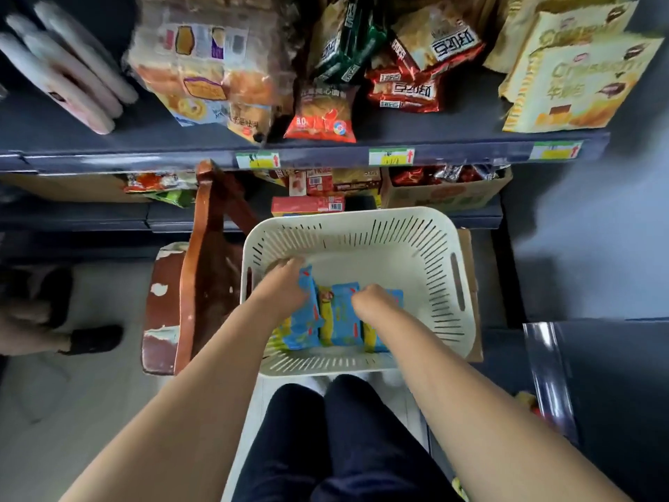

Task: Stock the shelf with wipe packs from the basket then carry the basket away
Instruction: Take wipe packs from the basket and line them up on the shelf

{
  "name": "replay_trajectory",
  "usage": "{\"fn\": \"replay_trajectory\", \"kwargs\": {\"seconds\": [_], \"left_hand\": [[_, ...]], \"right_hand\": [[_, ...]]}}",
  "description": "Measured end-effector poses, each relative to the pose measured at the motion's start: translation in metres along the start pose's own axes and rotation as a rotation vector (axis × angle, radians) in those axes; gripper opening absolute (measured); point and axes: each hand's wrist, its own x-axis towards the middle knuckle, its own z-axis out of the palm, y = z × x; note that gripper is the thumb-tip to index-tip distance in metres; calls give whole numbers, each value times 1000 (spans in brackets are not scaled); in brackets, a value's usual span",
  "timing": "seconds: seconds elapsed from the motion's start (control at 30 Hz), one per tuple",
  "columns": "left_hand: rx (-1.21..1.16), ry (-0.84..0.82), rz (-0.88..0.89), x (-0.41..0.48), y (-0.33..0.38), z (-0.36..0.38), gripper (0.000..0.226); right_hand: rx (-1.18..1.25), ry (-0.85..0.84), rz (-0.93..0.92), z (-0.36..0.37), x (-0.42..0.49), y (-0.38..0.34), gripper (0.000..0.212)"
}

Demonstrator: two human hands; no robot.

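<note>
**Forearms down in the basket, soft packs under both hands**

Two bare forearms come from the lower edge of the view, above dark trousers, and end inside the cream slotted plastic basket (362,217). It stands low in front of the person, just beside a worn brown wooden chair (202,248).

On the floor of the basket, at the near side, lie three blue and yellow soft plastic wipe packs (342,313), side by side and touching. The left hand (286,284) is over the far end of the leftmost pack (302,320). Its fingers are bent around this end and grasp it, and the pack is a little tilted. The right hand (373,302) rests on the rightmost pack (394,297) with the knuckles up. Its fingers are curled under and hidden, so I cannot tell if they already pinch the pack.

I judge that such packs are light but soft, with smooth film that can slip. A pinch at a corner would let the pack bend and hang. It is better to take it across the short width, thumb on one long edge and fingers on the other, with moderate pressure. Strong squeezing is not needed.

Above, the dark grey metal shelf (470,155) with yellow price labels is crowded with snack bags (322,117), so a free place must be chosen before lifting.
</note>
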Motion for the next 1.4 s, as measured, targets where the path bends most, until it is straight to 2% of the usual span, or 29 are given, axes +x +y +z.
{"fn": "replay_trajectory", "kwargs": {"seconds": [0.07,0.1,0.17,0.23,0.33,0.37,0.43,0.5,0.67,0.73,0.8,0.87,0.93,1.03,1.13,1.4], "left_hand": [[81,-43,-15,16,-8,6,90],[90,-55,-30,22,-11,10,89],[130,-65,-15,32,-13,19,70],[207,-40,12,37,-13,27,59],[289,-2,-10,43,-14,27,62],[295,-9,-30,45,-14,26,62],[293,-13,-63,46,-16,25,55],[258,47,-53,46,-18,23,37],[114,162,-87,33,-12,-3,17],[25,194,-87,23,-8,-15,26],[-104,230,-95,8,-3,-31,29],[-255,236,-106,-9,4,-50,24],[-476,216,-107,-30,8,-70,18],[-834,239,-117,-62,15,-99,12],[-1202,283,-128,-91,27,-134,11],[-1286,201,208,-141,52,-183,9]], "right_hand": [[-105,-47,48,8,12,-9,36],[-125,-69,62,12,18,-12,41],[-122,-105,91,20,33,-15,45],[-140,-74,120,25,42,-18,39],[-159,13,135,29,50,-18,23],[-150,24,138,30,50,-17,24],[-102,15,146,37,55,-9,37],[-26,-27,142,45,52,3,52],[-53,-41,33,38,51,9,50],[-111,26,-37,22,45,3,38],[-63,148,-66,4,34,2,31],[76,231,-116,-17,12,5,21],[319,247,-218,-34,-13,18,3],[675,233,-391,-59,-57,34,14],[751,342,-535,-92,-90,35,19],[842,657,-700,-154,-186,45,23]]}}
